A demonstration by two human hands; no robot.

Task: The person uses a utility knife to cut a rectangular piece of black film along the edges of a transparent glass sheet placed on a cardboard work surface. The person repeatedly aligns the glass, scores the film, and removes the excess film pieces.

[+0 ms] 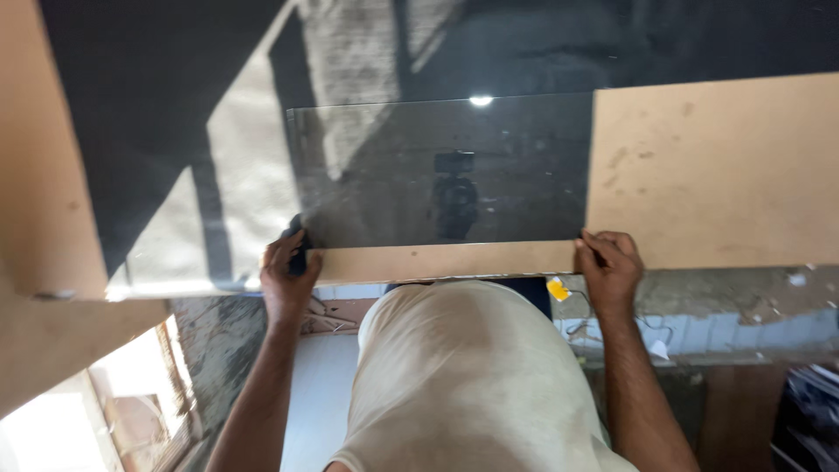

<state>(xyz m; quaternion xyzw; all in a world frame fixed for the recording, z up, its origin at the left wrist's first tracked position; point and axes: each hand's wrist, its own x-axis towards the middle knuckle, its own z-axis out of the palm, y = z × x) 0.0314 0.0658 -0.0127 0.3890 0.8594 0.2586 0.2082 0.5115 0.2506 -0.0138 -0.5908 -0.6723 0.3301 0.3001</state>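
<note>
While I am watching from above, both hands are gripping the dark glass pane (441, 170): left hand (287, 273) and right hand (609, 267) are pinching its near corners over the fibreboard sheet (708, 170).

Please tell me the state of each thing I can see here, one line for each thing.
Dark rectangular glass pane: lying flat on the board, held at both near corners.
Tan fibreboard sheet: flat on the bench, partly covered by the pane.
Left hand: closed on the pane's near left corner, with a small dark object in its grip; what it is cannot be told.
Right hand: fingertips pressing the pane's near right corner.
</note>
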